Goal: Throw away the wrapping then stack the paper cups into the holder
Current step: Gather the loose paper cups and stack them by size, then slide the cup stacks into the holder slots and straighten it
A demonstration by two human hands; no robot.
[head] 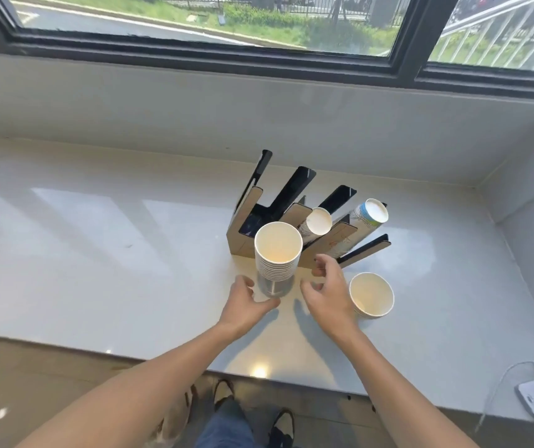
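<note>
White glossy counter [97, 240] under a window; black-and-tan slotted holder [291, 218] stands mid-counter, two cup stacks leaning in its right slots. Just near of it, upright cup stack [278, 258], cream inside, clear wrapping round its base; single cup [371, 295] to the right. Left hand [246, 300] and right hand [327, 291] flank the stack's base, fingers apart, gripping nothing.

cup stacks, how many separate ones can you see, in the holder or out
4. Two lean in the holder: a short stack and a taller printed stack. A wrapped stack stands before it; a low stack sits right. Others may be hidden.

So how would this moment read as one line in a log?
stage: unwrapping | left hand: at cup stack base | right hand: open beside it | holder: two slots filled | single cup: on counter
</note>
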